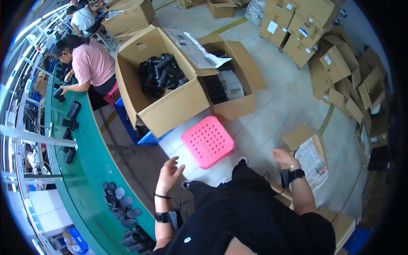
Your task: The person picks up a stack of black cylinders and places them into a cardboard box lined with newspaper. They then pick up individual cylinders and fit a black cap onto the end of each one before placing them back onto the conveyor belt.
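My left hand (169,174) is raised beside the bench edge, its fingers apart and nothing in it. To the right, my right hand (284,157) hovers near a small open carton (299,135), with loosely bent fingers and no object visible in it. Ahead of my feet, between the two hands, stands a pink plastic stool (208,142) with a perforated top. Beyond it, a large open cardboard box (174,112) holds a heap of black cylindrical parts (159,74). On the green bench (87,180) lie a pile of dark round discs (119,199) and several black cylinders (138,239).
A second open carton (240,108) with black tubes sits behind the large box. A blue bin (148,139) is below it. Stacked cartons (297,25) and flattened cardboard (352,80) line the right. A co-worker in a pink shirt (93,61) handles black parts at the bench.
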A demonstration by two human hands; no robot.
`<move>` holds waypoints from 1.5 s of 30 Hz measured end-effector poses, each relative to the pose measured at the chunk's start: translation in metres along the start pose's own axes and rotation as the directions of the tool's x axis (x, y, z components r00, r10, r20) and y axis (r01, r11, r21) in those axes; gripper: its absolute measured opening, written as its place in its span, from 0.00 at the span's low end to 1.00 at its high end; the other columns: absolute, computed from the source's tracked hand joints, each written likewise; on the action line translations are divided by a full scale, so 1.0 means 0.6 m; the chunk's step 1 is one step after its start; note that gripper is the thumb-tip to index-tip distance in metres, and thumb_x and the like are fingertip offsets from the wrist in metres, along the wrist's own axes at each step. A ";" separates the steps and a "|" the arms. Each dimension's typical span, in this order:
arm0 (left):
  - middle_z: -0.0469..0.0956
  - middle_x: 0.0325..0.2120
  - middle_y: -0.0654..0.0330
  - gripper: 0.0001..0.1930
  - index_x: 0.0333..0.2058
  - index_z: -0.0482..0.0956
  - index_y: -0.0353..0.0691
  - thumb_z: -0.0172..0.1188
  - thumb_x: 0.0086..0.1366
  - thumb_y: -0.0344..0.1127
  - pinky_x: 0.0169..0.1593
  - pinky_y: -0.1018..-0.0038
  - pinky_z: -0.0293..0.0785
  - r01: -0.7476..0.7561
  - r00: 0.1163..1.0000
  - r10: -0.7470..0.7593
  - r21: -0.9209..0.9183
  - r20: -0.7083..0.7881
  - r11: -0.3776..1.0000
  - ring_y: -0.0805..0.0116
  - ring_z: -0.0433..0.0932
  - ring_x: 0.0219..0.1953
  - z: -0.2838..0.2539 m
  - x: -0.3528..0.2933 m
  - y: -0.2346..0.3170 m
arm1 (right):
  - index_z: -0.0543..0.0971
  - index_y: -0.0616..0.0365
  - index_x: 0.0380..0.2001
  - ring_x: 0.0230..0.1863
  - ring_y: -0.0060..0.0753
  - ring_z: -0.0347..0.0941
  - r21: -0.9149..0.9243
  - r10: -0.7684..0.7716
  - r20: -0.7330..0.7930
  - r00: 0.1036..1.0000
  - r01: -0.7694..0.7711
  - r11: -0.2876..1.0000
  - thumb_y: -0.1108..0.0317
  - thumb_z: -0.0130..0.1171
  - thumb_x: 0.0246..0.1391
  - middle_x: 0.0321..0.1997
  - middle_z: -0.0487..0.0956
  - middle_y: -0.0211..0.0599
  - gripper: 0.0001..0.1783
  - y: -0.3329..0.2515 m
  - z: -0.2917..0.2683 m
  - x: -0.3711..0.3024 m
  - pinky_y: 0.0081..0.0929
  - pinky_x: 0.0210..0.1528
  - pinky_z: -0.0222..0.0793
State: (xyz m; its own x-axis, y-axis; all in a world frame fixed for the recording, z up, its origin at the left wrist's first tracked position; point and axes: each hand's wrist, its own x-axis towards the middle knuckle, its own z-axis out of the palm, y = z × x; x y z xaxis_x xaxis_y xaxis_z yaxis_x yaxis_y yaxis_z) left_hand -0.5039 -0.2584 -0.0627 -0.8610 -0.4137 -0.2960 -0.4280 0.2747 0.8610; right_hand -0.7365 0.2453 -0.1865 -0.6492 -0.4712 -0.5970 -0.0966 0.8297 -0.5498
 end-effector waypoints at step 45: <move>0.74 0.33 0.63 0.15 0.43 0.73 0.47 0.59 0.64 0.49 0.40 0.69 0.74 0.600 0.645 -0.613 -0.800 0.456 0.036 0.68 0.75 0.35 0.722 0.903 -0.122 | 0.72 0.55 0.56 0.54 0.55 0.71 -0.468 -0.279 0.704 0.653 0.722 0.509 0.54 0.59 0.52 0.50 0.76 0.56 0.30 -0.162 -0.631 1.061 0.41 0.57 0.66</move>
State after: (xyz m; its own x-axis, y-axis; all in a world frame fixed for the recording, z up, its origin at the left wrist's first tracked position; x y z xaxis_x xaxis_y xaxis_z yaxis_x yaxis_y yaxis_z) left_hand -1.0579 -0.1265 -0.4655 -0.4179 -0.0397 -0.9076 -0.3119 -0.9321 0.1844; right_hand -1.4259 -0.0220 -0.2923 0.1342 -0.7498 -0.6479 -0.8715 0.2219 -0.4374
